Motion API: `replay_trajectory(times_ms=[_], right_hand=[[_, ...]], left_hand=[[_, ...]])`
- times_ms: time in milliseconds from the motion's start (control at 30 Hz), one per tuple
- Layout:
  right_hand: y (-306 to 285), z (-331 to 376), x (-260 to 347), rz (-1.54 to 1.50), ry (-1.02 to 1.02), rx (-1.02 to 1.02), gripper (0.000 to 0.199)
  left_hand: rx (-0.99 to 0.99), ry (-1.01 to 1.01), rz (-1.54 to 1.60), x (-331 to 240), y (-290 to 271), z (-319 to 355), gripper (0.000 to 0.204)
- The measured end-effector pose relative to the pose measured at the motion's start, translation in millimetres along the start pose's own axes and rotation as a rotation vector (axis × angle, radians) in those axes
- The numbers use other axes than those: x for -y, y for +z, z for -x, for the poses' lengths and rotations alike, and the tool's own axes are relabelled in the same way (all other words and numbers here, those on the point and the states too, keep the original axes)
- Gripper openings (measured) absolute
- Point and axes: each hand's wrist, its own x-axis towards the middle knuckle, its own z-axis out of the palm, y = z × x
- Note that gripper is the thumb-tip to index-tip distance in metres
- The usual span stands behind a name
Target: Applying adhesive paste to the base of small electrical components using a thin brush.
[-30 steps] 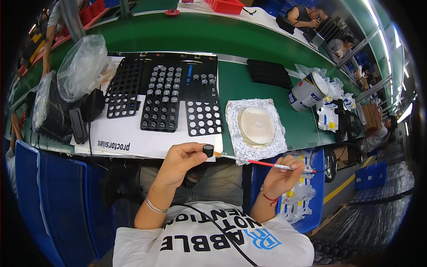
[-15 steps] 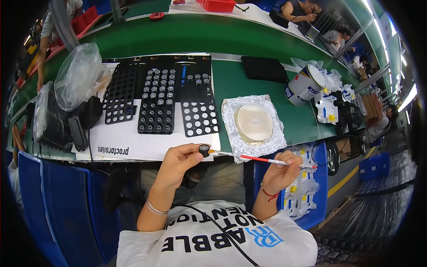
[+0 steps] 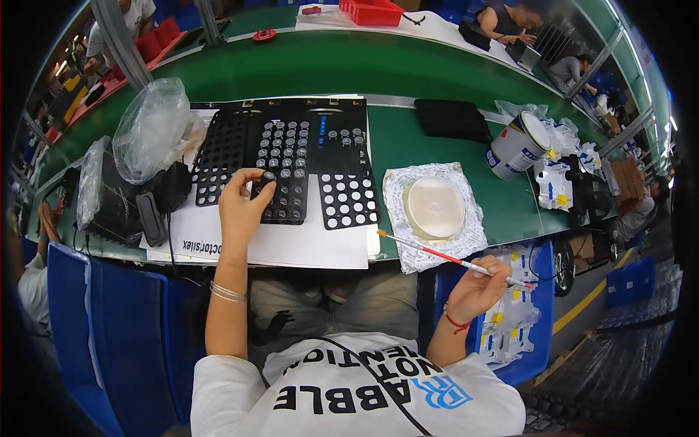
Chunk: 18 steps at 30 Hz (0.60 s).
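Note:
Over the middle black tray [image 3: 295, 195], which is filled with rows of small round caps, my left hand [image 3: 244, 207] pinches a small black cap [image 3: 269, 176] between thumb and fingers. Whether that cap touches the tray I cannot tell. My right hand [image 3: 477, 288] is closed around a thin paintbrush [image 3: 439, 255] with a red and white handle. Its bristle tip points left, just off the table's front edge, and touches nothing. Beyond the brush, a round shallow dish [image 3: 435, 207] of pale material stands on a crumpled printed sheet [image 3: 397, 191].
Perforated black trays [image 3: 224, 138] [image 3: 349, 198] flank the filled one, on white paper [image 3: 320, 251]. Several loose caps [image 3: 346, 137] lie behind. A metal tin [image 3: 517, 146] stands right, a clear plastic bag [image 3: 151, 131] left. A blue bin [image 3: 535, 335] holds white parts. Other people work beyond.
My left hand has carried the cap away from the brush tip, up and left to the middle tray. My right hand still holds the brush, now apart from the cap. The view has shifted slightly.

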Motion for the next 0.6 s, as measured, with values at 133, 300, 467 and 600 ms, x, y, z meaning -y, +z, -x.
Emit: replay_trajectory(times_ms=[133, 300, 467, 600], right_hand=[[-0.6, 1.5, -3.5, 0.008, 0.004, -0.017, 0.022], [-2.1, 0.4, -5.9, 0.002, 0.015, -0.003, 0.021], [-6.5, 0.5, -7.6, 0.038, 0.010, -0.048, 0.022], [-12.1, 1.3, -6.8, -0.003, 0.020, -0.030, 0.019]], left_hand=[[-0.023, 0.082, -0.201, 14.8, 1.1, -11.2, 0.021], [-0.077, 0.160, -0.283, 24.6, 7.1, -10.3, 0.024], [-0.091, 0.136, -0.339, 18.8, 10.8, -8.5, 0.024], [-0.102, 0.133, -0.360, 18.0, 11.6, -7.2, 0.024]])
